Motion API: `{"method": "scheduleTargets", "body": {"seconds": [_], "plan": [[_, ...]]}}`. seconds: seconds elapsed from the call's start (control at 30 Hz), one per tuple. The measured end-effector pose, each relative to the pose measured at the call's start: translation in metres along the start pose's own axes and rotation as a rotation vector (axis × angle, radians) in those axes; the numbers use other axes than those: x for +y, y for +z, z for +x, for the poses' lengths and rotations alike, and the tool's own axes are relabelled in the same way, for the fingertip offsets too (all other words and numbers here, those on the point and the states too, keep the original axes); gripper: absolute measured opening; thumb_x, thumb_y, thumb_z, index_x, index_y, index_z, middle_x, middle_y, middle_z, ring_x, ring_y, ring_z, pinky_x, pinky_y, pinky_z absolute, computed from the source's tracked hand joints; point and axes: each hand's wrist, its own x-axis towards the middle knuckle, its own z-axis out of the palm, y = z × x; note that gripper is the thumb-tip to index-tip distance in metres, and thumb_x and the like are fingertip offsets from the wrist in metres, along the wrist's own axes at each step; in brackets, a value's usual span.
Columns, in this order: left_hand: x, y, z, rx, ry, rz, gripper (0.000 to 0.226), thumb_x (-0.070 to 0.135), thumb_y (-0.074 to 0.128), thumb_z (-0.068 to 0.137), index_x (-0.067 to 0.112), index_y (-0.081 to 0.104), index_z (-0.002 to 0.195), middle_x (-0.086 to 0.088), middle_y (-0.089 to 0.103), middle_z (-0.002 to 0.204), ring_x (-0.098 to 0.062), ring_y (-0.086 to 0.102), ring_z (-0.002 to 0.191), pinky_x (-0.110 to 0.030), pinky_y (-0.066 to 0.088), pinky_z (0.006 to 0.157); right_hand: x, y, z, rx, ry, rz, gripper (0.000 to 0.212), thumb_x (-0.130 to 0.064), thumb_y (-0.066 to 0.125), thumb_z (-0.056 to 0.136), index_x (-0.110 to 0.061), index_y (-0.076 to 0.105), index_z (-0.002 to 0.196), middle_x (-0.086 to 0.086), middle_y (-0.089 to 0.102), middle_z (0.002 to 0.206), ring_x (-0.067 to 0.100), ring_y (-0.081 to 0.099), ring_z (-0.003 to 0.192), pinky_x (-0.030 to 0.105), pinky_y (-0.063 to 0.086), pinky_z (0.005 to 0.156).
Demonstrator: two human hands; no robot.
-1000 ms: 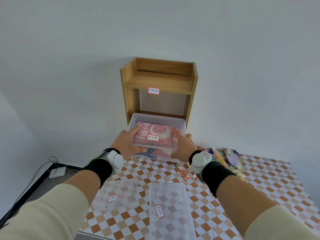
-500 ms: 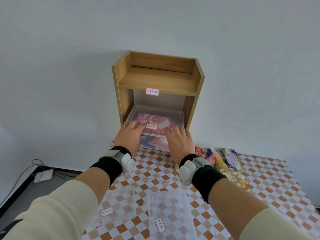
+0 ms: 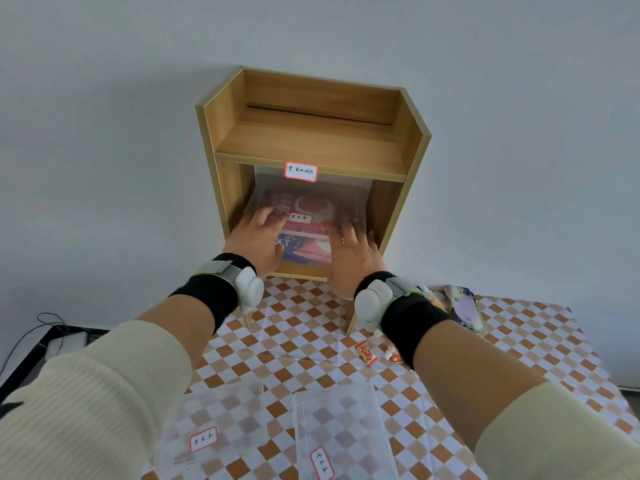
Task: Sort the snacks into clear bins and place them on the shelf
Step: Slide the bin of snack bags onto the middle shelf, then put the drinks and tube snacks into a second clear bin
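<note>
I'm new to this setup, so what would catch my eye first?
The left hand and right hand press flat on a clear bin of snacks in the lower compartment of the wooden shelf. Two empty labelled bins sit near the camera on the checkered table, loose snacks at its right.

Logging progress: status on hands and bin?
Open, left hand and right hand pressing bin front. Bin in shelf lower compartment. Nothing in the way.

Plain indoor room; bare white wall (image 3: 104, 133); checkered tablecloth (image 3: 519, 344); labelled wooden shelf (image 3: 223, 133)
</note>
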Motion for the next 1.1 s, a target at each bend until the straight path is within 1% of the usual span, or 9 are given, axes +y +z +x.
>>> {"method": "scheduleTargets", "body": {"seconds": [0.13, 0.3, 0.43, 0.6, 0.73, 0.87, 0.93, 1.0, 1.1], "plan": [[0.011, -0.002, -0.006, 0.066, -0.058, -0.079, 0.065, 0.036, 0.056, 0.095, 0.023, 0.028, 0.153, -0.011, 0.022, 0.160, -0.039, 0.022, 0.145, -0.051, 0.027, 0.117, 0.004, 0.000, -0.003, -0.031, -0.022, -0.014, 0.100, -0.016, 0.066, 0.078, -0.020, 0.007, 0.158, 0.012, 0.006, 0.165, 0.036, 0.004, 0.152, 0.056, 0.014, 0.119], [0.042, 0.020, -0.055, 0.321, -0.229, -0.265, 0.065, 0.030, 0.063, 0.086, 0.018, 0.036, 0.145, -0.021, 0.032, 0.147, -0.039, 0.032, 0.133, -0.049, 0.033, 0.109, 0.004, 0.018, -0.039, 0.183, -0.088, -0.024, 0.089, -0.027, 0.059, 0.087, -0.015, 0.006, 0.158, 0.017, 0.007, 0.165, 0.037, 0.004, 0.152, 0.058, 0.009, 0.121], [0.062, 0.078, -0.122, 0.050, -0.298, -0.290, 0.054, 0.038, 0.060, 0.089, 0.015, 0.044, 0.135, -0.020, 0.042, 0.128, -0.038, 0.041, 0.114, -0.046, 0.038, 0.098, 0.011, 0.061, -0.107, -0.025, -0.019, 0.088, 0.094, -0.044, 0.060, 0.090, -0.021, 0.000, 0.158, 0.017, 0.000, 0.166, 0.038, -0.002, 0.152, 0.058, 0.003, 0.120], [0.080, 0.136, -0.182, -0.379, -0.388, -0.429, 0.062, 0.054, 0.053, 0.093, 0.018, 0.037, 0.141, -0.016, 0.040, 0.134, -0.034, 0.057, 0.110, -0.044, 0.051, 0.092, 0.023, 0.107, -0.188, -0.397, 0.202, 0.182, 0.097, -0.064, 0.053, 0.089, -0.026, -0.006, 0.157, 0.020, -0.003, 0.164, 0.042, 0.003, 0.151, 0.065, 0.017, 0.116], [0.090, 0.162, -0.205, -0.605, -0.483, -0.433, 0.079, 0.058, 0.051, 0.092, 0.023, 0.018, 0.154, -0.018, 0.035, 0.149, -0.037, 0.053, 0.123, -0.046, 0.050, 0.096, 0.029, 0.126, -0.239, -0.632, 0.418, 0.338, 0.105, -0.069, 0.052, 0.088, -0.023, -0.012, 0.157, 0.020, 0.017, 0.159, 0.040, 0.039, 0.136, 0.048, 0.045, 0.099], [0.100, 0.175, -0.216, -0.674, -0.480, -0.484, 0.084, 0.053, 0.055, 0.092, 0.022, 0.010, 0.156, -0.013, 0.045, 0.148, -0.033, 0.049, 0.130, -0.042, 0.046, 0.102, 0.032, 0.139, -0.270, -0.748, 0.661, 0.482, 0.114, -0.076, 0.047, 0.086, -0.009, -0.013, 0.156, 0.013, 0.066, 0.117, 0.029, 0.066, 0.099, 0.039, 0.054, 0.084], [0.106, 0.177, -0.216, -0.633, -0.495, -0.481, 0.082, 0.051, 0.057, 0.091, 0.018, 0.016, 0.153, -0.014, 0.051, 0.142, -0.033, 0.052, 0.127, -0.044, 0.047, 0.101, 0.037, 0.141, -0.279, -0.822, 0.718, 0.465, 0.112, -0.081, 0.038, 0.085, -0.007, -0.008, 0.156, 0.007, 0.068, 0.110, 0.026, 0.066, 0.095, 0.039, 0.054, 0.086], [0.119, 0.177, -0.211, -0.611, -0.489, -0.487, 0.079, 0.050, 0.061, 0.090, 0.015, 0.022, 0.149, -0.013, 0.054, 0.138, -0.034, 0.054, 0.123, -0.045, 0.048, 0.099, 0.050, 0.139, -0.285, -0.859, 0.757, 0.480, 0.105, -0.079, 0.034, 0.088, -0.006, 0.005, 0.157, 0.007, 0.063, 0.126, 0.026, 0.064, 0.102, 0.037, 0.052, 0.089], [0.137, 0.177, -0.207, -0.600, -0.500, -0.545, 0.072, 0.045, 0.063, 0.090, 0.014, 0.026, 0.144, -0.012, 0.055, 0.135, -0.034, 0.057, 0.118, -0.041, 0.050, 0.095, 0.069, 0.137, -0.288, -0.816, 0.772, 0.514, 0.096, -0.074, 0.039, 0.091, -0.006, 0.018, 0.154, 0.007, 0.064, 0.122, 0.024, 0.064, 0.099, 0.033, 0.051, 0.078]]}}
